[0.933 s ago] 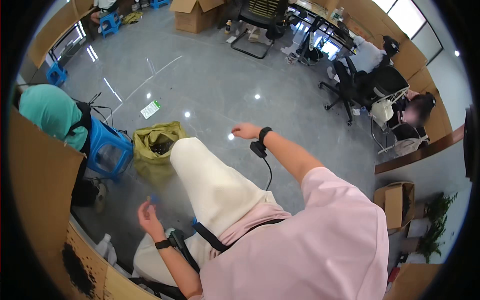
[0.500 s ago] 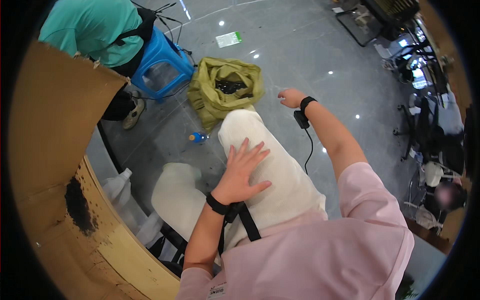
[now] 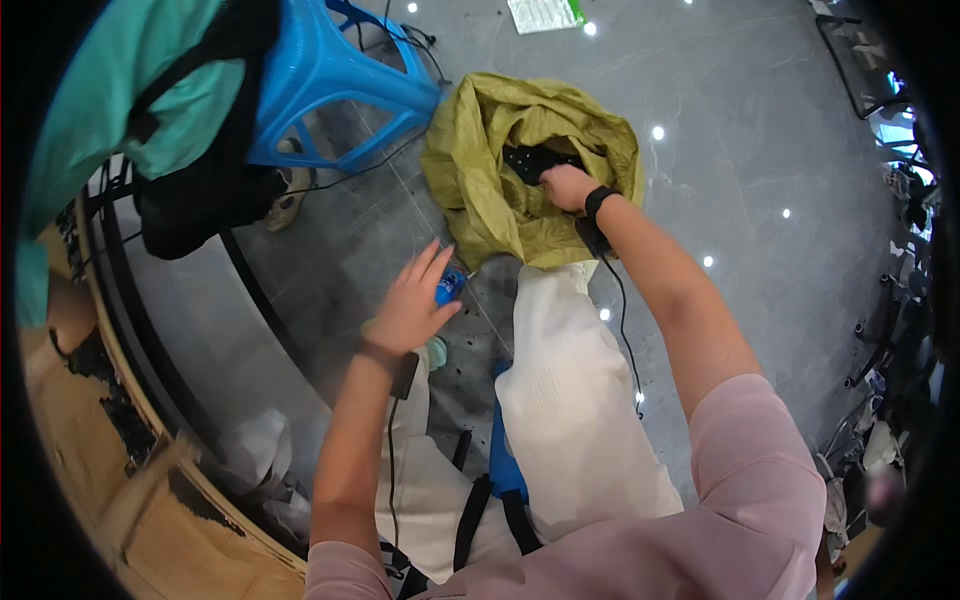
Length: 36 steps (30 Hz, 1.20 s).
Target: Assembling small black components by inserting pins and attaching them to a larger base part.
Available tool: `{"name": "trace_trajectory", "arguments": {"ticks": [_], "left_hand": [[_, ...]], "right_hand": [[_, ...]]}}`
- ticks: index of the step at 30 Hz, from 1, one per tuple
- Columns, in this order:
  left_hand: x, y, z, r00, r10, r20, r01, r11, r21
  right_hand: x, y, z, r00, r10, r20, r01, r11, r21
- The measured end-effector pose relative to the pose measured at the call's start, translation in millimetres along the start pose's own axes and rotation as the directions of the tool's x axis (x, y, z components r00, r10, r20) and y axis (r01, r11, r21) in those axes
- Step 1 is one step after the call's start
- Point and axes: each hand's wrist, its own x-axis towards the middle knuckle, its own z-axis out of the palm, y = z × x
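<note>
An olive-green bag (image 3: 490,180) lies open on the grey floor in front of my knees. My right hand (image 3: 567,187), with a black band on the wrist, reaches into its mouth and rests on dark items (image 3: 527,160) inside; whether the fingers grip anything is hidden. My left hand (image 3: 412,305) hovers over the floor with fingers spread, holding nothing. A small blue object (image 3: 450,287) lies on the floor just beside its fingertips.
A blue plastic stool (image 3: 325,80) stands left of the bag, with a person in a teal top (image 3: 110,110) beside it. Cardboard (image 3: 150,520) lies at lower left. A paper sheet (image 3: 540,14) lies far ahead. Office chairs (image 3: 900,300) line the right edge.
My view has tilted down toward the bag. My right hand went from beside the bag into its opening. My left hand lifted off my thigh and now hangs over the floor.
</note>
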Motion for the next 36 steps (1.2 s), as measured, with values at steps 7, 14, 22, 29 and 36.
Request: {"name": "trace_trajectory", "arguments": {"ticks": [7, 14, 22, 29, 36], "left_hand": [[138, -12, 80, 0.921, 0.381, 0.081, -0.36, 0.753, 0.551], [124, -65, 92, 0.998, -0.036, -0.046, 0.055, 0.854, 0.518], [41, 57, -71, 0.811, 0.253, -0.528, -0.001, 0.902, 0.432], [32, 39, -96, 0.6, 0.642, -0.478, -0.631, 0.747, 0.211], [-3, 23, -159, 0.737, 0.624, -0.261, -0.625, 0.776, 0.09]], "right_hand": [[64, 41, -1, 0.952, 0.189, -0.241, -0.192, 0.981, 0.011], [68, 113, -45, 0.857, 0.088, -0.508, -0.113, 0.994, -0.017], [41, -8, -89, 0.957, 0.213, -0.197, -0.215, 0.977, 0.013], [64, -89, 23, 0.872, -0.489, 0.031, 0.464, 0.845, 0.265], [21, -95, 37, 0.563, -0.772, 0.296, 0.529, 0.612, 0.588]]}}
